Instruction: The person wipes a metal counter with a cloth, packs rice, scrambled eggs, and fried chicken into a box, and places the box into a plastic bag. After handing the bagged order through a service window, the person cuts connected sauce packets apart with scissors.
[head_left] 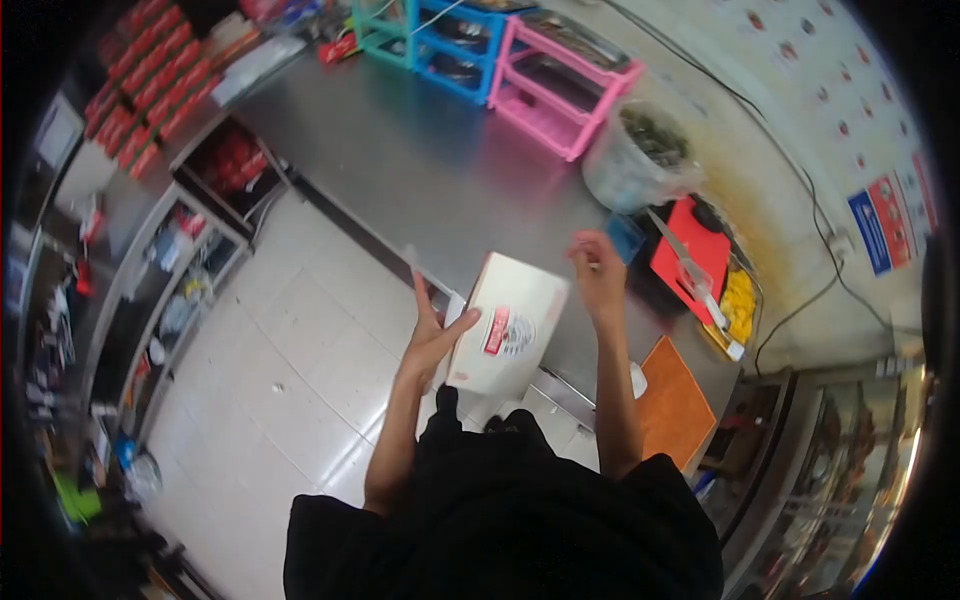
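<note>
A white box (512,325) with a red label and a round black print is tilted in front of my body, near the edge of the steel counter (400,150). My left hand (435,335) holds the box at its left side, the thumb over its face and a finger pointing up. To the right of the box, apart from it, my right hand (598,262) is raised over the counter with its fingers curled; whether something small is between them is too blurred to tell.
Pink rack (565,90) and blue rack (455,50) stand at the back. A bag-lined bucket (640,160), a knife (680,250) on a red board (700,245) and an orange board (672,400) are at the right. Red boxes (155,80) are stacked far left.
</note>
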